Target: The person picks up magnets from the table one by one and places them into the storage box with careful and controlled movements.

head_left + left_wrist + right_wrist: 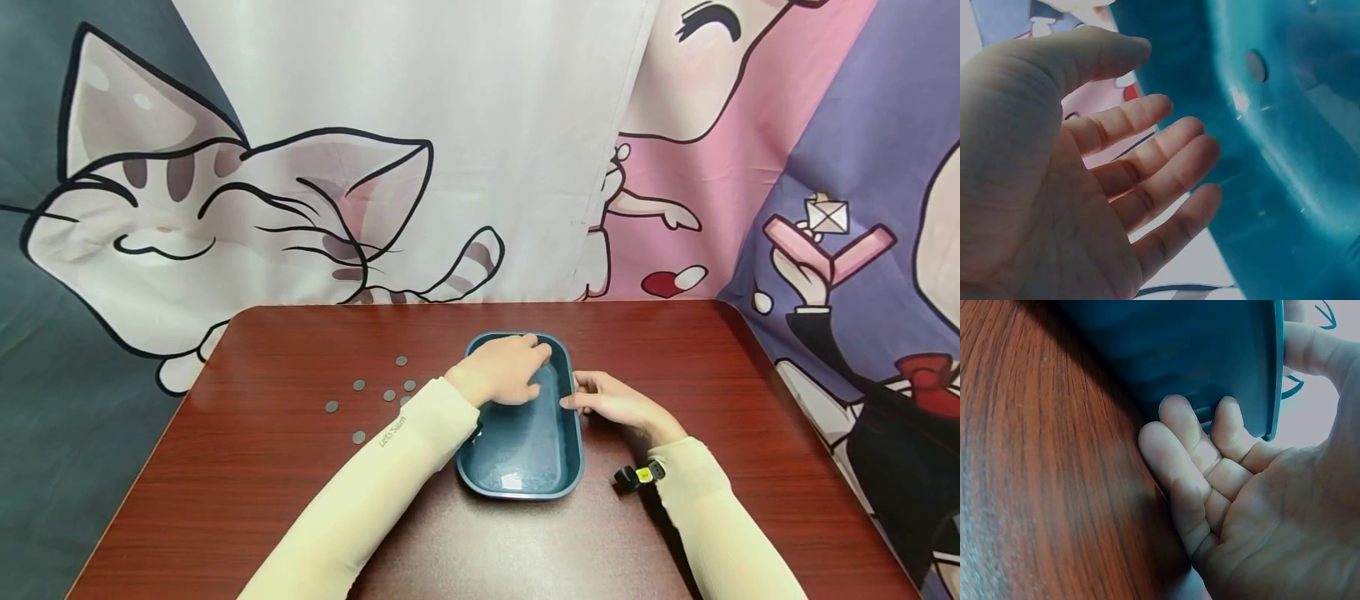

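Observation:
A blue rectangular tray (517, 454) lies on the wooden table, its long sides running away from me. My left hand (501, 371) hovers over its far part, palm down, with fingers spread and loosely bent; the palm is bare in the left wrist view. Inside the tray a small dark disc like a coin (1257, 66) shows beyond those fingers. At the tray's right side, my right hand (617, 402) pinches the wall, thumb over the rim and the other fingers against the outside, low by the table. Left of the tray lie several grey coins (359, 385).
The reddish-brown table (285, 500) ends at a curtain (480, 150) printed with cartoon animals. Some coins (409, 386) lie close to the left sleeve, which partly covers one. A small black camera (637, 476) is strapped at the right wrist.

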The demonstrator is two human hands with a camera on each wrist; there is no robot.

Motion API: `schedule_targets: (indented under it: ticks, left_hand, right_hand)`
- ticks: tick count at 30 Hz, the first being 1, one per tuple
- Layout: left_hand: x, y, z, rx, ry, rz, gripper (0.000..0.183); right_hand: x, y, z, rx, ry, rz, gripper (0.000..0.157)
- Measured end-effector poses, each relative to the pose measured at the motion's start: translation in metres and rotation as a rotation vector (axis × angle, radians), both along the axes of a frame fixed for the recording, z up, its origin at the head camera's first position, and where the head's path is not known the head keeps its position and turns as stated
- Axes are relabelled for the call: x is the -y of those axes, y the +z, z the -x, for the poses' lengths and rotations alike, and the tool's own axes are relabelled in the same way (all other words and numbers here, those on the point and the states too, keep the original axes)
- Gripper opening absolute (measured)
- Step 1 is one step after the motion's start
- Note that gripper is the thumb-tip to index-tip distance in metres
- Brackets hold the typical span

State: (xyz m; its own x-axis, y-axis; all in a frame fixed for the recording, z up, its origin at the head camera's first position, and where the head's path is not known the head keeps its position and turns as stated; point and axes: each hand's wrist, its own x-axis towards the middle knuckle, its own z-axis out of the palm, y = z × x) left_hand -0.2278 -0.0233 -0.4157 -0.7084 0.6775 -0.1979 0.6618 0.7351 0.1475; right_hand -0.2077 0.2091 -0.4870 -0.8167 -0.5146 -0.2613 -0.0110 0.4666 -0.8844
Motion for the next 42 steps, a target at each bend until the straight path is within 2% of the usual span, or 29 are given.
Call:
schedule_targets:
  ticks: [6,12,20,28,35,42]
  left_hand:
    - [0.023,0.009,-0.006,-0.055,0.025,-0.033,0.056]
    - [0.056,0.015,-0.017,-0.106,0.038,-0.096,0.066]
    - [0.104,0.014,-0.03,-0.197,0.065,-0.163,0.076]
    - [0.144,0.005,-0.051,-0.207,0.125,-0.168,0.083]
    - [0.17,-0.009,-0.07,-0.228,0.118,-0.157,0.08]
    - [0.195,-0.023,-0.083,-0.249,0.128,-0.148,0.078]
  right_hand:
    - [0.001,0.0,0.0,-0.002,-0.002,0.002,0.024]
    - [0.0,0.0,-0.001,0.001,-0.011,0.008,0.028]
    - [-0.002,-0.002,-0.001,0.001,-0.028,-0.005,0.028]
    - [-0.001,0.0,-0.001,-0.009,-0.012,0.01,0.027]
    - [-0.001,0.001,-0.001,-0.011,-0.009,-0.005,0.027]
    - [0.0,0.0,-0.001,-0.019,-0.007,-0.016,0.028]
